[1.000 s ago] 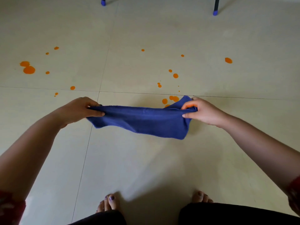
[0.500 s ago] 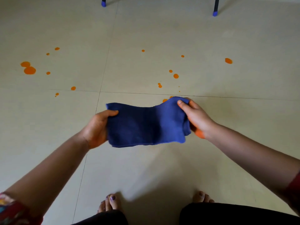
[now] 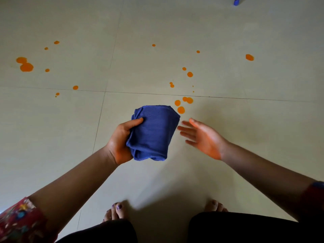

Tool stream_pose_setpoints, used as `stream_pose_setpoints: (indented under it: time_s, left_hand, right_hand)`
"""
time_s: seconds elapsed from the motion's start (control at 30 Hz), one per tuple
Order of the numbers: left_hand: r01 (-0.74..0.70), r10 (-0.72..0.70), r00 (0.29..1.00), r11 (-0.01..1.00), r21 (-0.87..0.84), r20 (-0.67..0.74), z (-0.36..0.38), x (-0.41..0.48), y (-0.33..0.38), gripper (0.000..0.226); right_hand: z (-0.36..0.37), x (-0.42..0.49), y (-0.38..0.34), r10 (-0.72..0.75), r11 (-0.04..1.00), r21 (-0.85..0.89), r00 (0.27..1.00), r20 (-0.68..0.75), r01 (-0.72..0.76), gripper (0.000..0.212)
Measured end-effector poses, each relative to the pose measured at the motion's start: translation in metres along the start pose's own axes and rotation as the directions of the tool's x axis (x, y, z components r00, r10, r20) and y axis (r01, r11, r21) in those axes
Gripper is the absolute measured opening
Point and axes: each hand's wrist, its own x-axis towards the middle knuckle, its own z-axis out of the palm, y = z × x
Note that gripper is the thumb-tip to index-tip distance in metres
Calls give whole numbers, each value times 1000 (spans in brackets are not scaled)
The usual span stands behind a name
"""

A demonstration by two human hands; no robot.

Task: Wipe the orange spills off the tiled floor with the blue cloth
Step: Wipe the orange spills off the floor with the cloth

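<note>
**A:** Entry one, arms and hands?

**B:** I log two bare forearms, both reaching forward over the tiled floor (image 3: pixel 70 123). The left hand (image 3: pixel 121 142) has its thumb on top and its fingers curled underneath, gripping the blue cloth (image 3: pixel 154 132). That is one cloth, folded into a thick pad and held over the near tile. The right hand (image 3: pixel 203 137) has its palm turned up and its fingers straight and spread. It holds nothing and sits just beside the cloth's right edge, apart from it.

**A:** Entry two, spills?

**B:** The orange spills (image 3: pixel 26 67) come to roughly twenty drops in two scatters, one far left and one beyond the cloth. The nearest drop lies just past the cloth's far right corner. I cannot count the tiniest specks.

**A:** Sundries?

**B:** Two bare feet (image 3: pixel 115 210), one red patterned sleeve (image 3: pixel 19 220), one blue-capped furniture leg (image 3: pixel 236 1).
</note>
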Motion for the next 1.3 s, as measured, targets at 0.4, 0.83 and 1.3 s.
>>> stream_pose_setpoints:
  time_s: [0.4,0.83,1.3]
  left_hand:
    - [-73,86,996,743,665,14,22,37,-5,29]
    - [28,106,991,456,890,-86,1,-18,30,57]
    - [-92,162,985,208,974,58,-17,114,72,15]
  right_hand:
    - [-57,-21,-25,-618,728,-573,723,-310,377,32]
    - [-55,61,37,-608,413,-907,766,-209,80,31]
    - [-57,98,8,-191,113,-972,956,-223,-204,71]
